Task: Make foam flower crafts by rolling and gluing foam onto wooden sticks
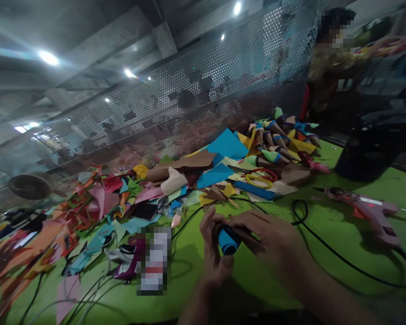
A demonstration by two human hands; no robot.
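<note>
Both my hands meet over the green table [257,280] near its front edge. My left hand [214,250] curls round a small blue rolled piece [228,240], thumb under it. My right hand [264,234] lies over the top of the same roll, fingers pressed on it. A black cable [325,246] runs on the table just beyond my right hand. A pink glue gun [368,208] lies on the table to the right, apart from both hands.
Heaps of coloured paper and foam scraps [98,203] cover the left and far side, with paper cones [277,140] stacked at the back right. A perforated metal screen [196,104] stands behind. Another person [334,67] is at the far right.
</note>
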